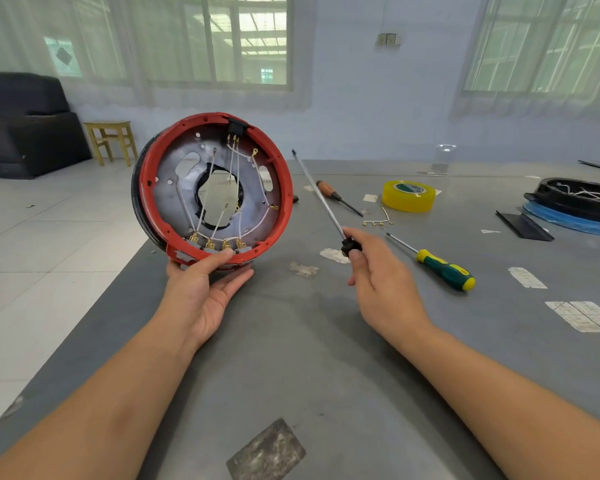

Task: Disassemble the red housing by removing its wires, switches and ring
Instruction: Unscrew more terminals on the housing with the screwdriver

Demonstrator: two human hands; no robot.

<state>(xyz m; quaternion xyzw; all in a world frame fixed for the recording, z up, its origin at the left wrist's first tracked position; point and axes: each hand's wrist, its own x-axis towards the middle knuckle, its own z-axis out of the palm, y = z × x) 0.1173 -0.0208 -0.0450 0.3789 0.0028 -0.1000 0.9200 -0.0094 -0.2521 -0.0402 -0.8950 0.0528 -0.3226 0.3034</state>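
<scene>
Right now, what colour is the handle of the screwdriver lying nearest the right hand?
Dark green with yellow ends, clearest in the head view.

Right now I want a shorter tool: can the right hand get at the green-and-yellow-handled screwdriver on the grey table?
Probably not yet: the path looks free, but the right hand already pinches a long black-handled screwdriver. The green-and-yellow-handled screwdriver lies unobstructed beside it.

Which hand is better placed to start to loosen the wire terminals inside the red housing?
The right hand: it already grips the long screwdriver beside the red housing. The left hand is busy holding the housing tilted up.
</scene>
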